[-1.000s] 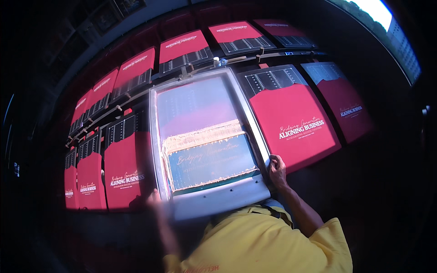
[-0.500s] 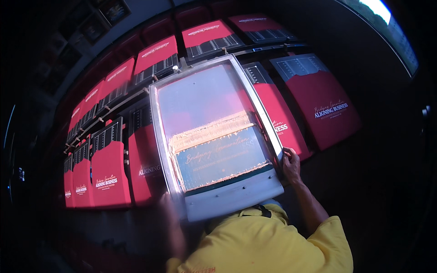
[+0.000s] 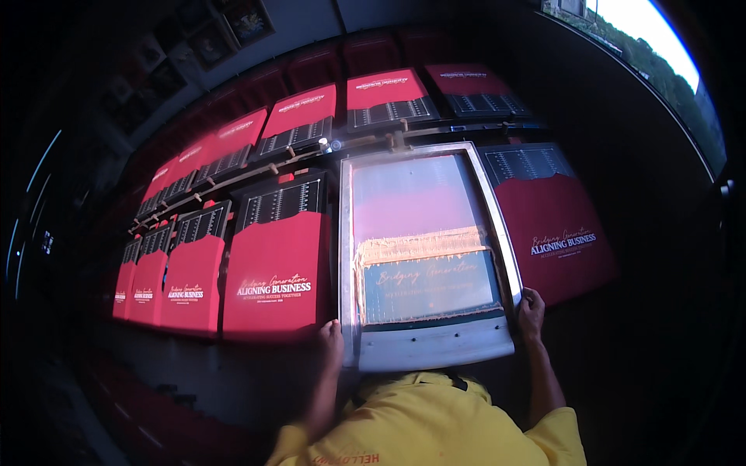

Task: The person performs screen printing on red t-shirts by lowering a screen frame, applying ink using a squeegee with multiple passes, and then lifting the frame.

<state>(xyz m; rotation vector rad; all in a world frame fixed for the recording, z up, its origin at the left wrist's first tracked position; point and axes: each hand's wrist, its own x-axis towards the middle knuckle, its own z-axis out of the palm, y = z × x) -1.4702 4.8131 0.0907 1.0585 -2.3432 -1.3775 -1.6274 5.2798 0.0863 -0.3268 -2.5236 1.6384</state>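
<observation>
Both my hands hold a silk-screen printing frame [image 3: 349, 241] with a pale metal border. My left hand [image 3: 332, 342] is closed on its near left edge. On the near right edge, the fingers of my right hand [image 3: 531, 312] are wrapped round the side. Across the translucent mesh [image 3: 420, 175] runs a thick orange-tan band of ink [image 3: 420, 247], with a blue-green stencil area [image 3: 431, 283] nearer me. The frame lies over one spot in the near row, between a red printed shirt [image 3: 280, 268] to its left and another red shirt [image 3: 563, 213] to its right.
More red fabric pieces [image 3: 299, 101] lie on dark boards in a far row. A rail with small brackets [image 3: 272, 168] runs between the rows. Framed pictures [image 3: 211, 45] hang on the back wall. A bright window [image 3: 660, 46] is at the upper right.
The screen frame has moved right along the near row, uncovering the shirt on its left and covering the one between. It now sits straighter. Both hands moved with it; the view shifted too.
</observation>
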